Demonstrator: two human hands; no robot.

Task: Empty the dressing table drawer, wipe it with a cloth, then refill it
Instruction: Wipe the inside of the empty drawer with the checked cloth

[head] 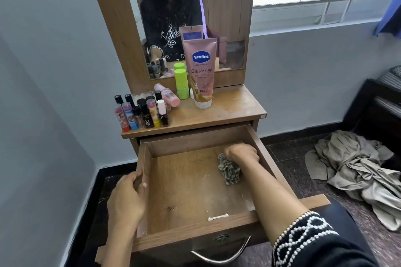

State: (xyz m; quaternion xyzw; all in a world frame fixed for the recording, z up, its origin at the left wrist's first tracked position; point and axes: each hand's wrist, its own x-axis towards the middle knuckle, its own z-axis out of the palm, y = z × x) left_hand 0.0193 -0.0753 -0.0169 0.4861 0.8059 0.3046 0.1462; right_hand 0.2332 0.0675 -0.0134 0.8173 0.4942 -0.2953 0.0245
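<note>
Head: drawer (195, 191) open toward viewer.

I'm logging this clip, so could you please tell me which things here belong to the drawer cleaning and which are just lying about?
Part of the job:
drawer
cloth, gripped by right hand
left hand, holding the drawer's side
small cosmetics and lotion tube on the tabletop

Lying about:
crumpled fabric on the floor

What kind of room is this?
Most likely a bedroom: a dressing table with a mirror, cosmetics on top, and what looks like a bed at the right.
</note>
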